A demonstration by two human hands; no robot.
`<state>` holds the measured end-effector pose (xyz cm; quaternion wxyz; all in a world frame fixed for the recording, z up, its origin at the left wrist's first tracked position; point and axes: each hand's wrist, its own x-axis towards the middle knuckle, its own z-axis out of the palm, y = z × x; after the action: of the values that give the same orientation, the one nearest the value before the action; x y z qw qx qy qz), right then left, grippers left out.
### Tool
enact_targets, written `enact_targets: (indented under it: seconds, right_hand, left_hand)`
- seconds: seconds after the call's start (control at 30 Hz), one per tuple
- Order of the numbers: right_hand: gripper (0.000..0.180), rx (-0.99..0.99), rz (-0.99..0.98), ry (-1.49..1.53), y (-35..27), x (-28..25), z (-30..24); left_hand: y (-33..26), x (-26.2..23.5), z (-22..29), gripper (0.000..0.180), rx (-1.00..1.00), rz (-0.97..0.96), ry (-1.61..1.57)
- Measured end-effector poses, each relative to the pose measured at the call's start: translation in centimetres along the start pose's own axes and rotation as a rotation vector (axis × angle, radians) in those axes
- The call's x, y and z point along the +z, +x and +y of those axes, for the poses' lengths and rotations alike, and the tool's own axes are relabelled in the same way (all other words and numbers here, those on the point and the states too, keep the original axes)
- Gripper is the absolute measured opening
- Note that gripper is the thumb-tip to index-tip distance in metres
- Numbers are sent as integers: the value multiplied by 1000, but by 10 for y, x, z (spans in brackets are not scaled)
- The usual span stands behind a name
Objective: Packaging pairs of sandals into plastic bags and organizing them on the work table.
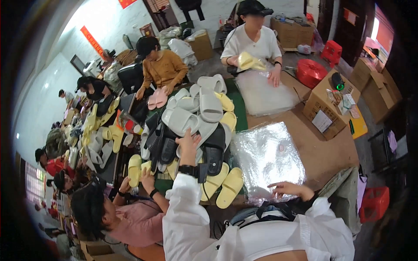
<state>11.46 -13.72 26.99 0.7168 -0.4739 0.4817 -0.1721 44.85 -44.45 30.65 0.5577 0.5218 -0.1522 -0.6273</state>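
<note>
Reaching my left hand (pixel 188 143) into the slipper pile (pixel 196 126), frame centre, fingers spread wide; right hand (pixel 289 189) flat, open on plastic bags (pixel 265 156).

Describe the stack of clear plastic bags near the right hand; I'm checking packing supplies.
The stack of clear, glossy plastic bags lies flat on the brown table, right of the heap of grey, black and yellow slippers. Its crinkled surface reflects light. The right hand rests fingertips on its near edge, open. The left hand reaches into the slippers.
</note>
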Motion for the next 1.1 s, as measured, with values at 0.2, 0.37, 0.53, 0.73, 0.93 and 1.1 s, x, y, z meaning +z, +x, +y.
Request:
enact_targets:
  seconds: [0.2,0.37,0.53,0.73,0.93,1.1]
  right_hand:
    - [33,32,256,64,7,37,46]
    - [33,-88,459,78,-4,6,40]
    - [53,-285,739,-196,-3,-39,7]
    - [84,-652,1162,-366,3,-81,-35]
    - [67,-610,1021,-768,-59,-88,52]
    - [59,-487,1070,-1245,-95,-70,66]
  left_hand:
    - [3,-3,-7,62,168,-60,-410]
    - [-88,51,-11,67,315,-222,-189]
    - [-163,76,-32,68,299,-639,97]
    - [-212,87,-79,71,28,-917,271]
    - [-204,56,-193,67,-475,-880,177]
    - [-176,37,-262,66,-622,-838,318]
